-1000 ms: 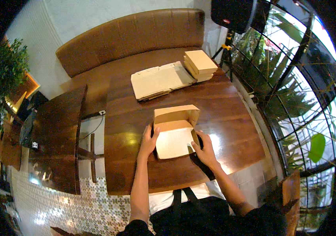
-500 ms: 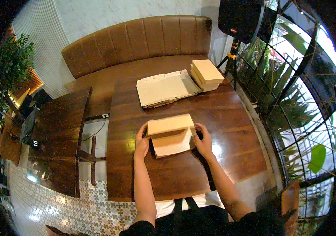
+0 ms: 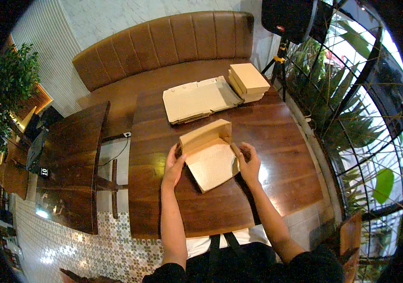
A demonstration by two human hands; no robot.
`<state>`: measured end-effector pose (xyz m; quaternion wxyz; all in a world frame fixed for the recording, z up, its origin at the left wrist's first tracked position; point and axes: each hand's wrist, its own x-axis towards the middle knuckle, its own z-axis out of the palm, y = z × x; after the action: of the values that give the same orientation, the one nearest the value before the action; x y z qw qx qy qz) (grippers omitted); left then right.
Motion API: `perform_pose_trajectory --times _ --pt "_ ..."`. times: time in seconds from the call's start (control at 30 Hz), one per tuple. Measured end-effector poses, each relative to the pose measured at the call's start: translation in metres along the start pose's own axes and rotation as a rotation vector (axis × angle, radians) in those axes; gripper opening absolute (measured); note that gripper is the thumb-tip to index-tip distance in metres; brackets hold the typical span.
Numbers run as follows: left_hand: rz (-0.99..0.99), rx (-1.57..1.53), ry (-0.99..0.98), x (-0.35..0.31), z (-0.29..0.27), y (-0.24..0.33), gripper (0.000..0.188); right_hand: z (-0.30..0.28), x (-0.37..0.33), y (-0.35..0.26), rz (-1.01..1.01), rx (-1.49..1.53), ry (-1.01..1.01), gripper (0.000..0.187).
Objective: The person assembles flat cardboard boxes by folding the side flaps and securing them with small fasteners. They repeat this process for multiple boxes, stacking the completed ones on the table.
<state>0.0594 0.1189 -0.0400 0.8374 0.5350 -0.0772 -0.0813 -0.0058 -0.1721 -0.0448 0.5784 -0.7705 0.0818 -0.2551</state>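
A partly folded brown cardboard box [image 3: 213, 167] is between my hands over the near half of the wooden table [image 3: 286, 188]. Its far wall stands up, and the pale inner bottom faces me, with the near side lying flat. My left hand [image 3: 174, 167] grips the box's left edge near the corner, thumb on the inner side. At the opposite side, my right hand [image 3: 250, 165] has fingers and thumb closed on a raised side flap. Farther off lies a stack of flat cardboard blanks [image 3: 199, 100].
Folded boxes [image 3: 248, 80] are piled right of the blanks. Behind the table runs a brown padded bench [image 3: 168, 45]. A second wooden table [image 3: 69, 174] stands left across a gap with a cable. On the right are a speaker [image 3: 286, 19] on a stand and a wire grid with plants.
The box's far panel, earlier folded forward over the bottom, has swung back and stands up, so more of the inside shows. The box has turned slightly; both hands still hold its sides.
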Motion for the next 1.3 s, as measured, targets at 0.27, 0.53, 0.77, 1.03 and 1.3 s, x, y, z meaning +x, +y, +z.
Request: perform_pose_trajectory --times 0.27,0.53,0.77,1.03,1.3 --pt "-0.018 0.013 0.147 0.003 -0.011 -0.011 0.078 0.001 -0.002 0.002 -0.009 0.215 0.095 0.039" --pt "0.053 0.080 0.090 -0.001 -0.014 -0.014 0.076 0.002 -0.006 -0.007 -0.038 -0.022 -0.074 0.035" --pt "-0.005 -0.236 0.112 -0.002 -0.011 -0.006 0.071 -0.003 -0.002 -0.010 -0.027 0.078 -0.073 0.035" --pt "0.168 0.087 -0.162 -0.005 -0.003 0.000 0.077 -0.002 0.000 0.006 -0.023 0.163 -0.010 0.030" --pt "0.109 0.122 -0.274 -0.001 -0.009 0.006 0.042 -0.009 0.004 -0.003 0.102 0.345 -0.174 0.034"
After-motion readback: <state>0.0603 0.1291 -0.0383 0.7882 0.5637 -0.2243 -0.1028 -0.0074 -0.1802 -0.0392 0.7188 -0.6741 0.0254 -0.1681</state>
